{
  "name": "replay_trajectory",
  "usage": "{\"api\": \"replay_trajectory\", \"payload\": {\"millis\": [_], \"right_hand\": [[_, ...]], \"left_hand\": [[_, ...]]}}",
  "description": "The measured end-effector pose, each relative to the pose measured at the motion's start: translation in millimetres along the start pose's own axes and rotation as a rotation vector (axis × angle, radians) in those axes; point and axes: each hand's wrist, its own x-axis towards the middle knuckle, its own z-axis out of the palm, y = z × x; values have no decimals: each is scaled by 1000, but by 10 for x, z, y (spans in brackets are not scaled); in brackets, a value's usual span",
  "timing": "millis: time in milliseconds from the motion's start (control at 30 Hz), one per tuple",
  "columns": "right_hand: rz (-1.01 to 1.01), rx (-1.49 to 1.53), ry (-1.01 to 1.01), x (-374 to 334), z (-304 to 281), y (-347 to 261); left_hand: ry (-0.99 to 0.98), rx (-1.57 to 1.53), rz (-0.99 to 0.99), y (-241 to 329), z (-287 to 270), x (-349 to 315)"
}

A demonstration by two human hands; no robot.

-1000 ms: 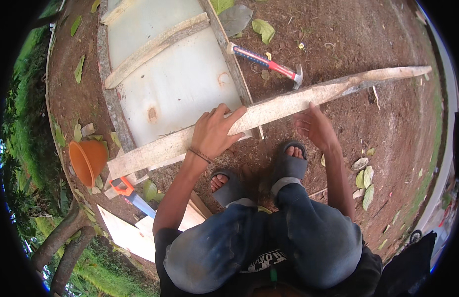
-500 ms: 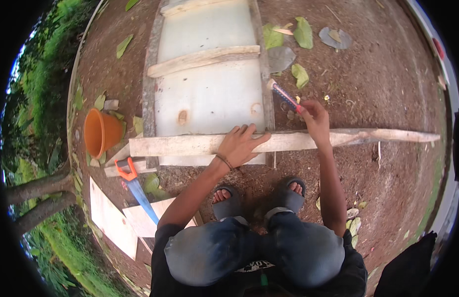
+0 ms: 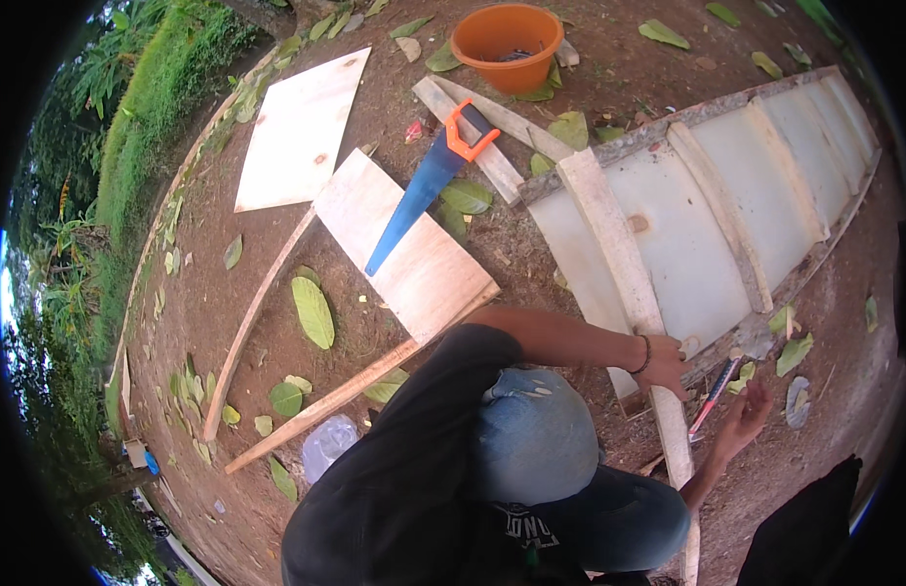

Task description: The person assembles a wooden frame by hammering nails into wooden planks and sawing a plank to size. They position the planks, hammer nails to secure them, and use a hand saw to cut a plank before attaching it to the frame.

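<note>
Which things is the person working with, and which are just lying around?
Seem part of the work:
long board, under the left hand
framed panel, beneath the board
hammer, near the right hand
saw, probably, though untouched

Seem just lying about:
big green leaf
crumpled clear plastic

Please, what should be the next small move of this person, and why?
Perhaps the right hand should reach for the saw: the plank under the left hand sticks out well past the panel, so it may need cutting, and the right hand looks open and empty.
</note>
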Motion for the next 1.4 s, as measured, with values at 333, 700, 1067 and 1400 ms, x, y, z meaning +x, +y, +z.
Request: {"api": "replay_trajectory", "payload": {"millis": [333, 700, 1067, 1400], "right_hand": [[-816, -157, -917, 1148, 2494, -2802], [-752, -529, -838, 391, 5528, -2610], [-1022, -298, -812, 609, 5012, -3287], [-486, -268, -573, 1834, 1366, -3289]], "left_hand": [[122, 86, -6, -66, 356, 129], [275, -115, 71, 353, 775, -332], [216, -187, 110, 288, 613, -781], [196, -131, 13, -278, 82, -138]]}}
